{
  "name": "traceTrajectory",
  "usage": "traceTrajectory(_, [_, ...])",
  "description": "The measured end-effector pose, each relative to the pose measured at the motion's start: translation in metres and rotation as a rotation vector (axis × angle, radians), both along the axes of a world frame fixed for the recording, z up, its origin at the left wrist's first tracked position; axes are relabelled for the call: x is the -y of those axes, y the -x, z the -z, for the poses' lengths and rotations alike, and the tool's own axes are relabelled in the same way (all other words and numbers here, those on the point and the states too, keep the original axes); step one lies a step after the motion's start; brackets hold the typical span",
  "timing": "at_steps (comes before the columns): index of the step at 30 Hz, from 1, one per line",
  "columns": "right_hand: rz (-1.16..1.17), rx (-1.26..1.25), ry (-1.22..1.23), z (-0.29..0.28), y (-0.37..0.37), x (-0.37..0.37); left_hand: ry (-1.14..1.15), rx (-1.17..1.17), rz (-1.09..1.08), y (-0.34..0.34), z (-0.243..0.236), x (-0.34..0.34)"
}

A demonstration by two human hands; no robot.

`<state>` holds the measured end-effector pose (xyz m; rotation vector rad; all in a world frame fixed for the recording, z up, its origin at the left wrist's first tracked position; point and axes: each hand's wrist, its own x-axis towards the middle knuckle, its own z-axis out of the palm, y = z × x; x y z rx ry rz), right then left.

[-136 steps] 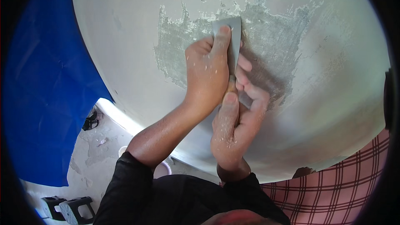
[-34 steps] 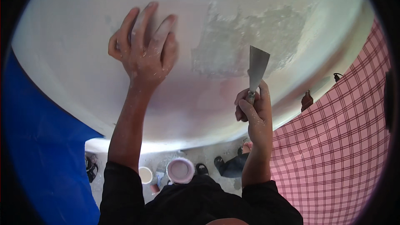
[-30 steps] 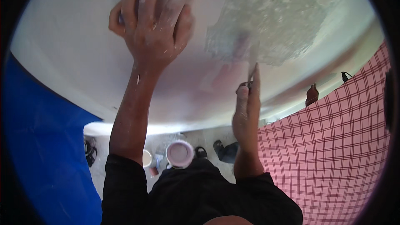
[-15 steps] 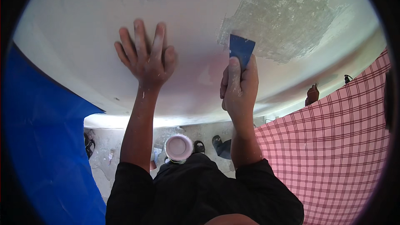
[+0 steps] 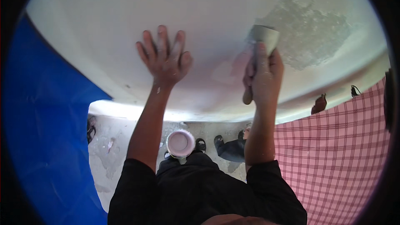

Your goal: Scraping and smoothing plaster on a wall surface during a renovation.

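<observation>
My left hand (image 5: 166, 64) lies flat with spread fingers on a large, curved whitish surface (image 5: 108, 37). My right hand (image 5: 266, 75) grips a putty knife (image 5: 267, 37), its rounded handle end sticking out below the fist. The broad blade looks pale grey and sits at the left edge of a rough grey patch (image 5: 316, 33). I cannot tell whether the blade's edge touches the surface. Around the patch the coating is smooth, with a faint pinkish area left of my right hand.
A bucket with pinkish contents (image 5: 180, 143) stands near my feet on the stained floor (image 5: 116, 158). Blue sheeting (image 5: 50, 141) hangs at left, pink checked cloth (image 5: 333, 154) at right. Another person's dark-clothed leg (image 5: 231, 150) shows beyond the bucket.
My right hand and the putty knife have shifted right, and the blade's face has gone from blue to pale grey. The view has shifted too; my left hand stays spread on the surface.
</observation>
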<state>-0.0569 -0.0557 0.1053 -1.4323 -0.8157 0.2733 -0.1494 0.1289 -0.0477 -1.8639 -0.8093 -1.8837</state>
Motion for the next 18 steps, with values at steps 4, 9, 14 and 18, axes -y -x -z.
traceTrajectory(4, [-0.051,-0.003,-0.066,0.003,-0.008,0.007,0.146,0.128,0.077,-0.016,-0.018,0.024])
traceTrajectory(9, [-0.03,-0.044,-0.092,-0.003,-0.013,0.013,-0.026,-0.282,0.4,-0.015,-0.137,0.059])
traceTrajectory(14, [-0.061,-0.042,-0.02,-0.016,-0.008,0.017,-0.271,-0.206,0.365,-0.024,-0.214,0.035])
traceTrajectory(18, [-0.088,-0.074,0.05,-0.016,-0.004,0.008,-0.388,-0.094,0.107,-0.043,-0.213,0.015])
